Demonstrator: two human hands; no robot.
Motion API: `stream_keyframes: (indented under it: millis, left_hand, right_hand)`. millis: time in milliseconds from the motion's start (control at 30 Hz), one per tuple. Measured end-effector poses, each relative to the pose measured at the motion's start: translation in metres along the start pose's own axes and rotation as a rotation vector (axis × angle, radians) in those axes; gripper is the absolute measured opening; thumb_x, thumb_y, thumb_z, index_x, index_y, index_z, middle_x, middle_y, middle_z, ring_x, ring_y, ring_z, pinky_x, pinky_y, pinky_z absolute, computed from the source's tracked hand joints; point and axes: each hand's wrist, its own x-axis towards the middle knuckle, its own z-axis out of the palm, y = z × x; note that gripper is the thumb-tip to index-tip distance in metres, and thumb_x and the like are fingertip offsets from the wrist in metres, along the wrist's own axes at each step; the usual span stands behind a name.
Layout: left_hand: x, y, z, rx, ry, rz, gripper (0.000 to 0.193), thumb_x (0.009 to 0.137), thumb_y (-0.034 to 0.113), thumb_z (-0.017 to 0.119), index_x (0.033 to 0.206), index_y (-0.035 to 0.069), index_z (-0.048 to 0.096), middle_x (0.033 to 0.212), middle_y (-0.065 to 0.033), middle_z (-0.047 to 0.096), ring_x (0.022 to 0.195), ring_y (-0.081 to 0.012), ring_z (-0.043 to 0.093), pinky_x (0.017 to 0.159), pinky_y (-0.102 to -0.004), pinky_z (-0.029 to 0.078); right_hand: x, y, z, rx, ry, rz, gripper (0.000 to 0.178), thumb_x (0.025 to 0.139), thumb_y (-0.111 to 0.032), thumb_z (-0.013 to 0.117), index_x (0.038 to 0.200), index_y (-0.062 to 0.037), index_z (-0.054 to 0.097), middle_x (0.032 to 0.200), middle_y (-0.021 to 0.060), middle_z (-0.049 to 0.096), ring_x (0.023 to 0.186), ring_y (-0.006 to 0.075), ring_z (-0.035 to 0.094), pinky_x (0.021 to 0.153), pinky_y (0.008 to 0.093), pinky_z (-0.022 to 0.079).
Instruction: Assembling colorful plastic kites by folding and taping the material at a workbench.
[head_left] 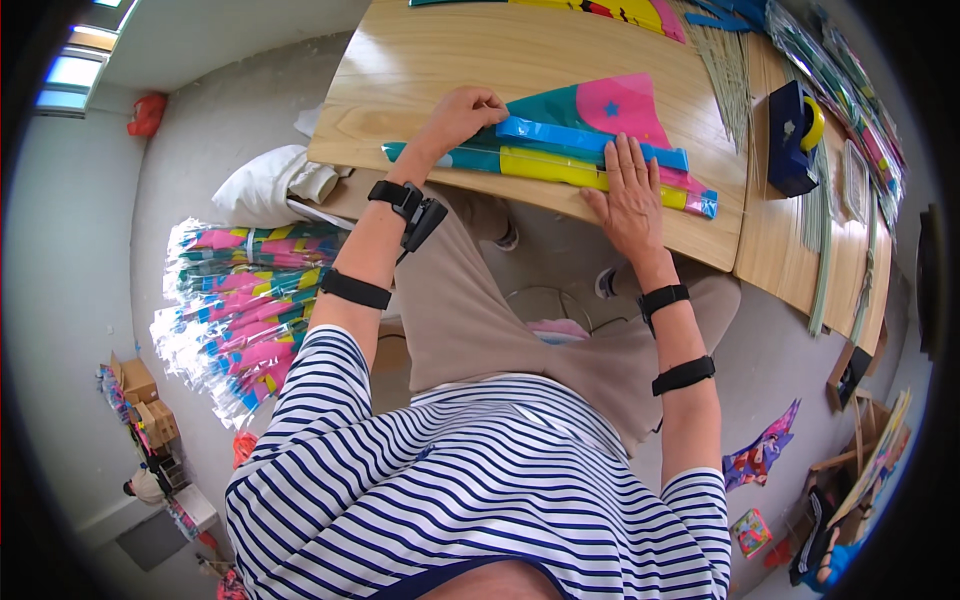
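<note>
A thin coloured sheet (560, 108), teal and pink with a blue star, lies partly folded near the table's front edge and looks like a kite. Along it runs a flat, glossy blue strip (560, 137). In front of the strip is a narrow folded band (545, 165) of teal, yellow and pink. My left hand (462, 122) is closed in a pinch on the sheet's teal edge, by the strip's left end. Flat on the strip and band, fingers stretched out, rests my right hand (630, 195). What lies under its palm is hidden.
A tape dispenser (790, 140) with yellow tape stands on the right of the wooden table (400, 70). Thin sticks (722, 75) and plastic-wrapped bundles lie at the far right. Another coloured sheet (600, 8) lies at the back. Wrapped bundles (255, 310) are piled at my left.
</note>
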Motion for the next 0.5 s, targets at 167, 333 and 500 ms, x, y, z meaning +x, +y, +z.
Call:
stream_keyframes:
  millis: [167,333,500]
  left_hand:
    - [0.001,-0.002,0.0,0.06,-0.029,0.026,0.014,0.087,0.015,0.072,0.09,0.002,0.07,0.077,0.0003,0.062,0.075,-0.0079,0.054,0.068,-0.025,0.044]
    - [0.005,-0.003,0.004,0.096,-0.023,0.002,0.011,0.086,0.011,0.072,0.084,0.002,0.067,0.076,-0.0008,0.062,0.07,-0.0087,0.056,0.064,-0.0251,0.046]
    - [0.01,-0.006,0.001,-0.016,-0.044,-0.046,0.01,0.083,0.008,0.074,0.083,0.001,0.066,0.074,-0.0014,0.063,0.068,-0.0094,0.058,0.061,-0.0268,0.048]
  right_hand:
    - [0.0,-0.001,0.0,0.001,0.011,0.0,0.076,0.096,-0.053,0.053,0.151,-0.0024,0.037,0.16,0.015,0.033,0.149,0.0319,0.028,0.121,0.0507,0.018]
    - [-0.001,0.0,0.0,0.004,0.012,0.008,0.076,0.096,-0.054,0.053,0.151,-0.0029,0.038,0.16,0.0149,0.033,0.149,0.0316,0.028,0.121,0.0507,0.018]
    - [0.0,0.0,-0.001,0.006,0.018,0.001,0.076,0.096,-0.054,0.053,0.15,-0.0031,0.039,0.16,0.0142,0.033,0.149,0.0311,0.028,0.121,0.0509,0.018]
